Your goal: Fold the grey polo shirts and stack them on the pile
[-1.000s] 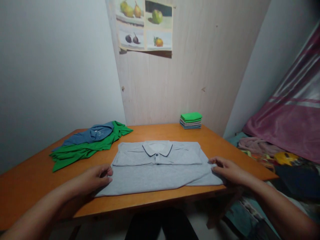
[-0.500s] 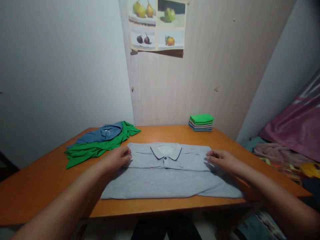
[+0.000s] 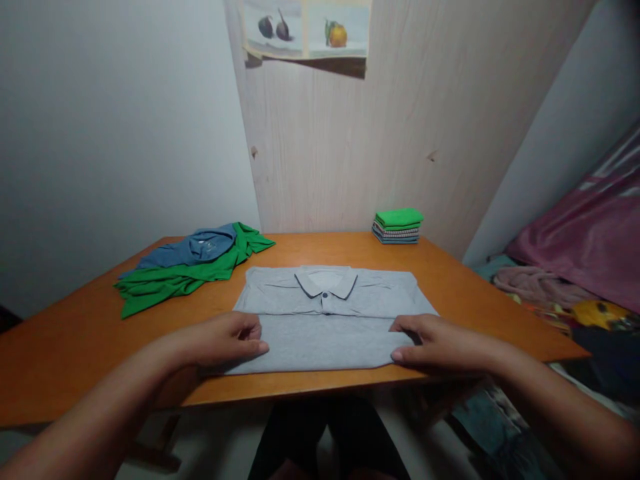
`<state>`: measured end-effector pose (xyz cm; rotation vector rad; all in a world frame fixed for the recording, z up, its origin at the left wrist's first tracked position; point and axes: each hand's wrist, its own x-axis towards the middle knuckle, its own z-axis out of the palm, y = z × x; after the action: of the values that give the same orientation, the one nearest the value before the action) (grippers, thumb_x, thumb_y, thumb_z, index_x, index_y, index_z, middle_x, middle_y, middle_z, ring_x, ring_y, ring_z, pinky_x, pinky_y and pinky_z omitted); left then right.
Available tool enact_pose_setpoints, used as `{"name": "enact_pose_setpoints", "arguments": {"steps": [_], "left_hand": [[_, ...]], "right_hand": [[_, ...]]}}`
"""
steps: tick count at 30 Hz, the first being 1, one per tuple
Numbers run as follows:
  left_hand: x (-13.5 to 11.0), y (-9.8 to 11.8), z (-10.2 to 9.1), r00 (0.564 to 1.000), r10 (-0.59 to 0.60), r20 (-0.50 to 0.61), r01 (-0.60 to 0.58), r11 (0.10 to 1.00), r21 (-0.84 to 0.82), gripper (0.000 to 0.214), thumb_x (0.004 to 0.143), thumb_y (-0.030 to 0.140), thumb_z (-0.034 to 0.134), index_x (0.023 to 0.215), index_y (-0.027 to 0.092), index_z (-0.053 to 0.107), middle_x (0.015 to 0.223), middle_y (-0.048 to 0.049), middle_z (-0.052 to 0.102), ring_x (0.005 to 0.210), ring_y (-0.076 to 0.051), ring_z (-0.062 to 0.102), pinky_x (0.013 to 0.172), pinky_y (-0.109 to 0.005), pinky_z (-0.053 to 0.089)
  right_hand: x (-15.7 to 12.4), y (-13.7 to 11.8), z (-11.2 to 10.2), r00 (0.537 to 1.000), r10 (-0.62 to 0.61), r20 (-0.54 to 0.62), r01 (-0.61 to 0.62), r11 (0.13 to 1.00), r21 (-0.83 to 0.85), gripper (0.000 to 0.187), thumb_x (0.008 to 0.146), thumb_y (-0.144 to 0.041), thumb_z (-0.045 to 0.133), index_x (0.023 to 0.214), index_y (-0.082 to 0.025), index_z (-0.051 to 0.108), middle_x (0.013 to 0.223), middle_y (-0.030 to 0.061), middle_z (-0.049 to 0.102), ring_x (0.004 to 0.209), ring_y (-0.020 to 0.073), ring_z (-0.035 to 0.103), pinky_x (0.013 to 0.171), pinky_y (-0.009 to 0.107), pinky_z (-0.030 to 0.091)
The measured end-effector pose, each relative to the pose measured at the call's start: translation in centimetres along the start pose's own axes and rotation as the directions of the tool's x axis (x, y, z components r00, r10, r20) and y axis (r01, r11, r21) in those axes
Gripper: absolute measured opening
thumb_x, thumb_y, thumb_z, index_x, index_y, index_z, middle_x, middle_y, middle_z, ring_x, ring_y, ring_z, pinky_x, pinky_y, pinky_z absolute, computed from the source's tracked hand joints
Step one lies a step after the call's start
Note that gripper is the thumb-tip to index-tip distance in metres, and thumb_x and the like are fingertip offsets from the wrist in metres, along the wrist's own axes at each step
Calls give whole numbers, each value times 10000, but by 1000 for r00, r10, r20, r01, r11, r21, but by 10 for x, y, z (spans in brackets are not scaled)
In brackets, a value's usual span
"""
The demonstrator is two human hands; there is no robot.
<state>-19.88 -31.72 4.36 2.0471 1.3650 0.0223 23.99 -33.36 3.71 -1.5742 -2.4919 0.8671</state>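
Note:
A light grey polo shirt [image 3: 325, 343] with a dark-edged collar lies folded in front of me, its collar toward the far side. Its lower part is folded up in a wide band below the button. At the left end of this band rests my left hand [image 3: 235, 339], fingers bent and thumb apart from them on the fabric. My right hand [image 3: 423, 340] is at the right end, with a visible gap between thumb and fingers. Both hands touch the shirt, and neither seems closed on it. The cloth beneath the palms is hidden.
On the wooden table [image 3: 290, 248], crumpled green cloth [image 3: 170, 290] and a blue garment [image 3: 193, 248] lie at the back left. A neat stack of folded clothes [image 3: 397, 227] stands at the back right. Beyond the right edge are heaped fabrics [image 3: 530, 287].
Both hands have come from the shirt's upper side edges toward me, down to its lower folded band. The view has tilted downward. The shirt looks the same.

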Motion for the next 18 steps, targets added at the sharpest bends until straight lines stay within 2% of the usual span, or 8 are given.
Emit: {"name": "enact_pose_setpoints", "arguments": {"steps": [4,6,8,11,13,14,16,18], "left_hand": [[-23,1,5,974,4,226,23,993,-116,497,835,691,566,806,195,588,662,37,473,593,-127,408,517,-233,288],[-31,-1,7,964,18,265,18,991,-132,493,854,678,558,798,191,607,662,37,468,594,-123,400,527,-232,288],[-34,-2,6,970,32,241,4,989,-147,483,861,664,560,793,189,617,672,32,482,604,-125,413,539,-231,303],[-27,2,0,996,73,57,-65,988,-138,458,875,637,555,848,190,654,746,8,552,676,-149,485,593,-233,369],[-20,7,-3,991,97,-93,-105,991,-87,444,872,616,570,949,194,684,873,-23,618,795,-179,548,690,-247,426],[-17,9,-3,986,100,-133,-109,992,-61,449,863,611,584,1007,199,690,929,-34,635,846,-192,564,734,-256,441],[-14,13,-3,989,90,-114,-95,995,-42,484,840,618,612,1085,205,681,962,-40,641,869,-200,573,750,-264,453],[-14,15,-2,999,53,10,-51,995,-84,510,830,647,610,1077,205,668,864,-21,615,761,-176,553,648,-248,437]], "right_hand": [[-26,-4,-2,976,-65,206,38,990,133,517,825,-635,673,1121,-211,702,893,34,661,804,195,596,681,258,448],[-35,-3,-5,941,-95,325,18,973,232,540,824,-644,679,1145,-211,713,820,14,626,733,162,565,637,240,422],[-40,-1,-9,918,-110,382,-12,953,303,551,826,-640,683,1168,-208,720,798,9,607,709,147,546,629,237,414],[-35,1,-14,951,-87,297,-17,944,329,531,850,-634,658,1165,-213,723,875,28,632,780,161,562,672,245,437],[-27,1,-16,981,-67,183,5,947,321,510,866,-628,638,1158,-218,720,927,39,646,828,176,568,694,255,449],[-22,1,-15,989,-68,133,23,948,316,500,872,-622,631,1151,-217,719,931,40,649,832,178,566,696,259,449],[-10,2,-14,994,-85,69,59,947,316,479,882,-607,622,1134,-211,717,895,32,644,795,169,555,680,262,439],[4,6,-12,995,-102,14,91,939,332,455,891,-586,615,1108,-199,715,866,24,641,760,157,546,673,265,430]]}}
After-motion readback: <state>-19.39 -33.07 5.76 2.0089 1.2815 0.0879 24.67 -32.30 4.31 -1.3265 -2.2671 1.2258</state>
